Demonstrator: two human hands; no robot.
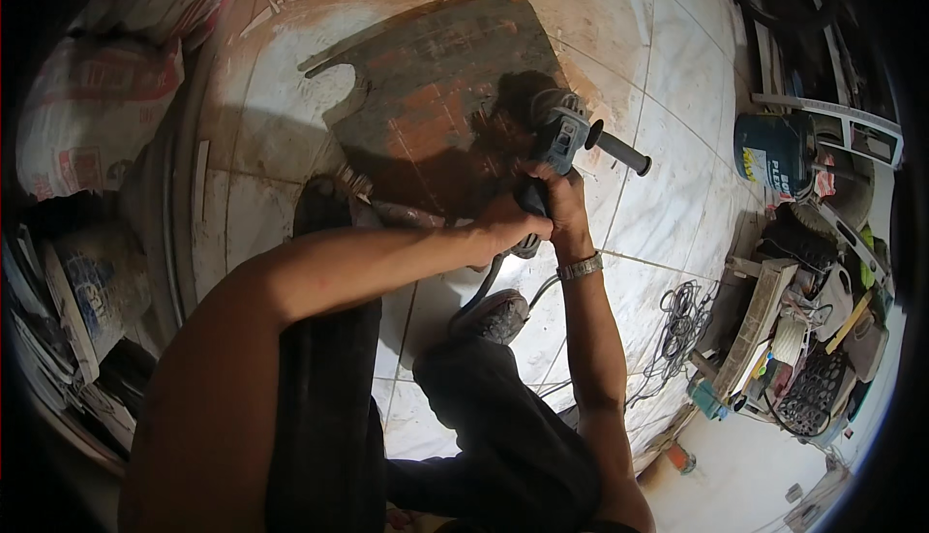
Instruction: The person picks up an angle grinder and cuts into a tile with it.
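My right hand [555, 186] is closed around the body of a grey angle grinder [559, 138], whose black side handle sticks out to the right. My left hand [511, 227] is closed on the grinder's rear end, where a dark cord hangs down. The grinder's head is at the right part of a flat, dark, stained board [411, 78] with a notch in its left edge, lying on the tiled floor. Dark shadow hides what lies just left of the head. My left shoe is near the board's lower-left corner; the right shoe [498, 315] is below the grinder.
White and red sacks [92, 121] line the left, above stacked boards [68, 301]. At the right are a dark green bucket [764, 155], a white level, and a wooden crate [755, 330] among piled tools and odds. A coiled cable [677, 330] lies on the pale tiles [648, 223].
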